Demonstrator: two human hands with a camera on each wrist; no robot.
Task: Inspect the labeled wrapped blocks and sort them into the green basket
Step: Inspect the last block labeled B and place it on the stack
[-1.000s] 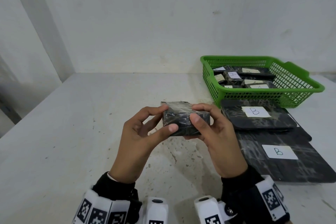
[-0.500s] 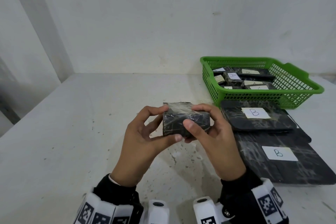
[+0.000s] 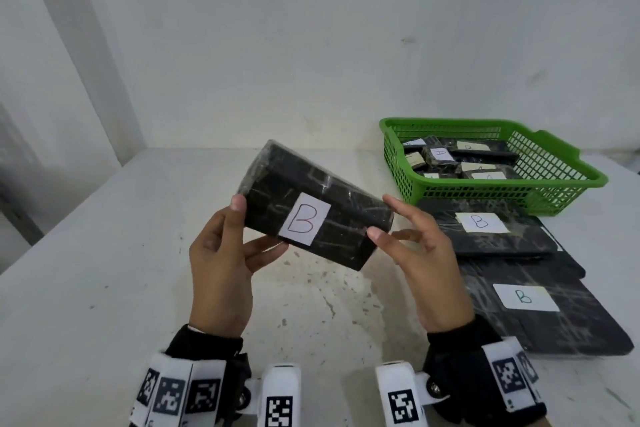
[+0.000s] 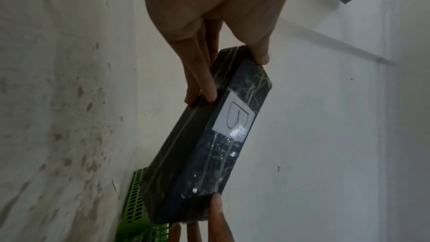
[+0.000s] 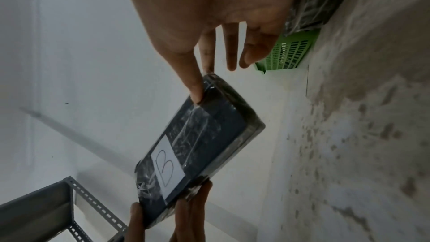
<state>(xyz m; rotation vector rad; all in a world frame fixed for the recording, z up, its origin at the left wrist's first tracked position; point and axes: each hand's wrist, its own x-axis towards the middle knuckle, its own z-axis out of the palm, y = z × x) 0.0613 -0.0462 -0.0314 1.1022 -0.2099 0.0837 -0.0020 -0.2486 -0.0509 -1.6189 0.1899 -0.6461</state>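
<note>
A black plastic-wrapped block (image 3: 332, 204) with a white label marked B hangs tilted above the table, label toward me. My left hand (image 3: 259, 227) grips its left end, thumb on the upper edge and fingers underneath. My right hand (image 3: 382, 218) pinches the right end lightly between thumb and index finger; its other fingers stay straight and off the block. The left wrist view shows the block (image 4: 209, 144), the right wrist view shows it (image 5: 197, 144) with the thumb on its corner. The green basket (image 3: 485, 122) stands at the back right with several labelled blocks (image 3: 440, 154) inside.
Two flat black wrapped slabs marked B (image 3: 481, 222) (image 3: 526, 298) lie on the table in front of the basket, right of my hands. The stained white table (image 3: 121, 253) ends at a white wall. A grey perforated metal rack (image 5: 35, 209) shows in the wrist views.
The block has been turned and lifted, so its B label now faces me instead of a narrow side. My right hand's fingers have straightened off it.
</note>
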